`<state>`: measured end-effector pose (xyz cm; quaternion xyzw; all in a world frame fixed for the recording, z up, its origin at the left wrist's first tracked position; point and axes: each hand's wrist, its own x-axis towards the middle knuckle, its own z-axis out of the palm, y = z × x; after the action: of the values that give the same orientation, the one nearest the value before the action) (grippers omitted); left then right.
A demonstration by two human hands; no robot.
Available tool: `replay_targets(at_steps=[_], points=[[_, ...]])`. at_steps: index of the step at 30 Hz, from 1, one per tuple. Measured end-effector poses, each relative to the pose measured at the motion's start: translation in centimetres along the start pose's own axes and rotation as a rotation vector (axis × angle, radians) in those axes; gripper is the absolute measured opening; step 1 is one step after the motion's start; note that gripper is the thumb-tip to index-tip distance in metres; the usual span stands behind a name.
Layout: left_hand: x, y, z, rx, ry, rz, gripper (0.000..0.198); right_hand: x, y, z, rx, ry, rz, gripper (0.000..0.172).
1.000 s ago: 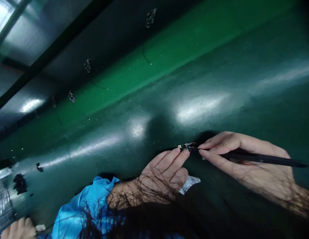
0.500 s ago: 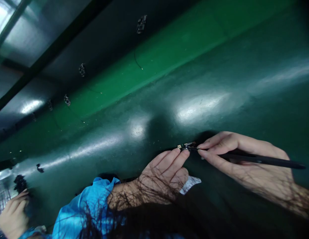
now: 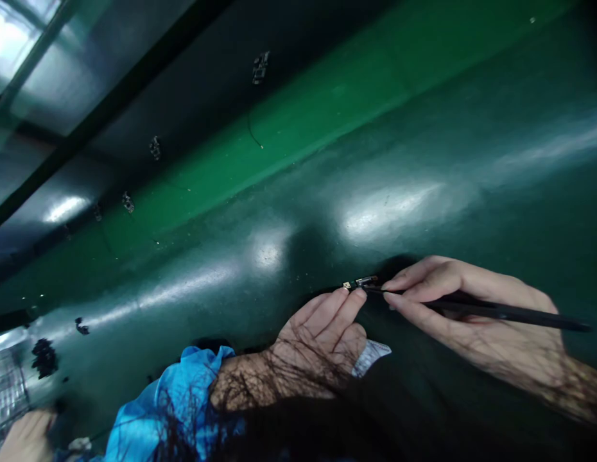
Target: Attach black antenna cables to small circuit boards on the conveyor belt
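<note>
My left hand (image 3: 322,330) rests on the green bench with its fingertips closed on a small circuit board (image 3: 366,281), which shows a brass-coloured end and a metal part. From the right, my right hand (image 3: 472,301) pinches slim black tweezers (image 3: 515,312) close to their tip. The tip reaches the board beside my left fingertips, and its exact contact is too small to make out. A white paper label or scrap (image 3: 372,357) shows beside my left palm, partly hidden under it.
Several small boards with thin wires, such as this one (image 3: 260,68), lie along the bench's back strip. At left are a pile of black parts (image 3: 44,358), a clear plastic bag (image 3: 8,385) and another person's hand (image 3: 26,436). Loose hair hangs across the lower view.
The other person's hand has drawn back from the black pile toward the lower left. My hands, the board and the tweezers stay nearly in place; the view has shifted slightly.
</note>
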<state>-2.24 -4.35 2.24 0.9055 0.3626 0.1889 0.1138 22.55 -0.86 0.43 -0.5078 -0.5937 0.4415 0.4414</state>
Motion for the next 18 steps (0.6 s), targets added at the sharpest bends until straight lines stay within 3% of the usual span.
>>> replay_targets(at_steps=[8,11,14,16,18], points=[[-1.1,-0.4,0.8,-0.087,0.013,0.003,0.03,-0.1,0.3,0.4,-0.038,0.009,-0.075,0.023],[-1.8,-0.6,1.1,-0.148,0.037,0.022,0.029,0.3,0.0,-0.4,-0.135,0.016,-0.222,0.015],[-2.6,-0.7,1.8,-0.196,0.056,0.048,0.023,0.9,0.2,-1.2,-0.35,-0.082,-0.47,0.024],[-2.9,-0.8,2.4,-0.232,-0.007,0.068,0.016,1.2,1.0,-1.1,-0.513,-0.187,-0.59,0.022],[-2.7,-0.9,2.9,-0.298,-0.099,0.022,0.009,1.1,2.2,-0.5,-0.633,-0.252,-0.612,0.021]])
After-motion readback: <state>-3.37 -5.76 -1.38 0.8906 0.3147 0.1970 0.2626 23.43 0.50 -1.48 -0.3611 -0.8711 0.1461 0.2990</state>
